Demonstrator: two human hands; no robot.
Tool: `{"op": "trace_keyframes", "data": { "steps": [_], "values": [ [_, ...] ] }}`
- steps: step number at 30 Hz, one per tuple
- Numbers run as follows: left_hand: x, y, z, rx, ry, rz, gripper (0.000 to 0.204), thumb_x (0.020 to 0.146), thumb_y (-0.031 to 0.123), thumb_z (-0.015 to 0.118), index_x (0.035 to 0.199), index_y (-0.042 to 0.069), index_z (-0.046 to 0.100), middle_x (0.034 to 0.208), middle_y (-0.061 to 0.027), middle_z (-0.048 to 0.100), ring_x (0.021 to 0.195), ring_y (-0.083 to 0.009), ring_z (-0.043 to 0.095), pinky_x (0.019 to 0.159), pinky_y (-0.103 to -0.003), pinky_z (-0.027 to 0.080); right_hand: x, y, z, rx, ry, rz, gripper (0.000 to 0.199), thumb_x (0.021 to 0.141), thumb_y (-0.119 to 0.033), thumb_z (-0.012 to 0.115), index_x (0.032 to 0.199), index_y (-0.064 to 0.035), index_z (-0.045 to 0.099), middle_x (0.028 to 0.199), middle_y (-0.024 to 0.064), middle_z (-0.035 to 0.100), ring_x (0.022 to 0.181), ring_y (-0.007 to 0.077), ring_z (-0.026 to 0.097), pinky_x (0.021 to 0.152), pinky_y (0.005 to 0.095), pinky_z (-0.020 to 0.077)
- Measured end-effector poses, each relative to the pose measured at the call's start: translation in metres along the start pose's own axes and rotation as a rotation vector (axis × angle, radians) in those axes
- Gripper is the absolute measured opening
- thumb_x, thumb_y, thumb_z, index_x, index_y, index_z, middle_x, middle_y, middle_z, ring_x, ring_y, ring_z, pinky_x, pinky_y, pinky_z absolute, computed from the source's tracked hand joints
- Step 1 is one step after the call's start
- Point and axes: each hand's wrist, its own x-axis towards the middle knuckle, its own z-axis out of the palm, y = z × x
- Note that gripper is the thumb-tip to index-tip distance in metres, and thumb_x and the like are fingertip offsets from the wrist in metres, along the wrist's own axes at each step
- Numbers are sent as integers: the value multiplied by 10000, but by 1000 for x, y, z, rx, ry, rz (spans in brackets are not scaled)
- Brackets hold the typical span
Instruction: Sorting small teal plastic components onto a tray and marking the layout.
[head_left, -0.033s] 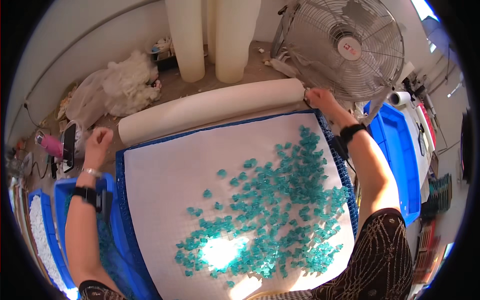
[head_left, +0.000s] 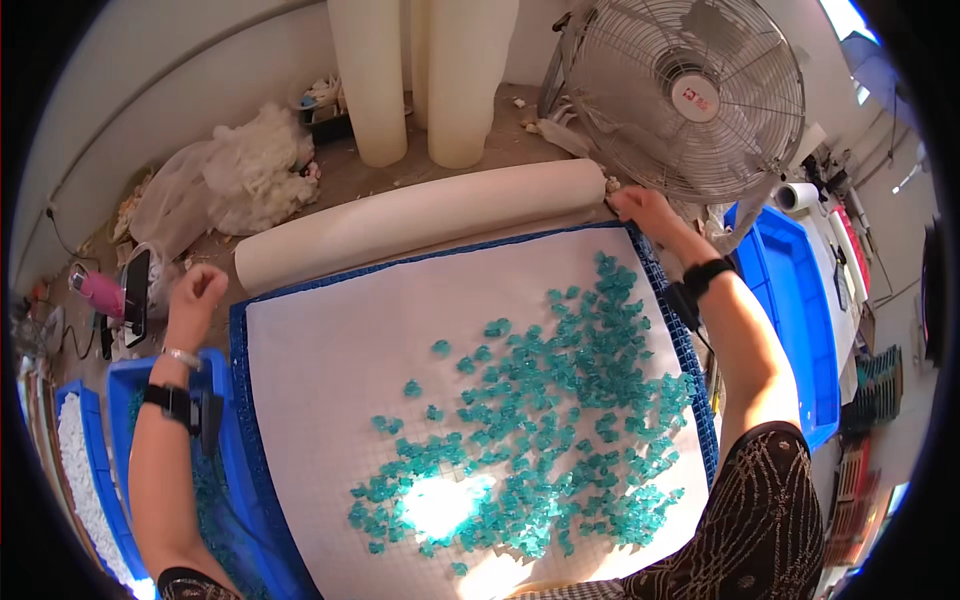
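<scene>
Bright daylight, glare patch on sheet (head_left: 330, 360), fisheye-bent edges.

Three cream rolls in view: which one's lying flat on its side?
The long cream roll along the far edge of the white sheet, between the left hand and right hand. The two other rolls behind it stand upright.
</scene>
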Motion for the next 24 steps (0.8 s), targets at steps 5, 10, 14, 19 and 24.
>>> {"op": "trace_keyframes", "data": {
  "steps": [5,10,14,19,24],
  "values": [
    [-38,41,29,103,-51,218,149,744,102,635,872,30,610,866,-69,602,767,-165,580,714,-260,448,-53,-4,-6,-112,51,-182,282,857,-281,558,947,-24,635,833,40,631,781,125,568,699,268,452],
    [-38,37,40,68,-41,201,149,742,91,639,877,33,617,847,-69,589,753,-157,564,680,-260,445,-56,-11,-31,279,-22,159,363,854,-332,568,1092,-58,580,823,41,612,754,121,542,697,258,428],
    [-38,32,38,30,-28,133,136,766,111,632,864,18,614,842,-46,583,725,-124,537,653,-248,433,-70,-30,-24,180,-133,177,458,883,-308,541,1259,-67,439,793,43,593,724,98,510,658,240,404],
    [-31,23,34,-289,-106,-128,209,805,163,626,975,51,580,874,7,565,726,-67,502,625,-202,403,-70,-27,-23,475,-87,101,335,898,-253,522,1176,-102,413,973,76,565,885,130,537,780,274,436],
    [-41,38,35,-433,-95,-179,309,808,169,632,1075,64,518,958,-8,553,777,-75,513,654,-185,416,-84,-32,-17,556,-49,-28,312,830,-160,599,1084,-85,435,943,85,585,822,136,561,749,267,444]
  ]
}}
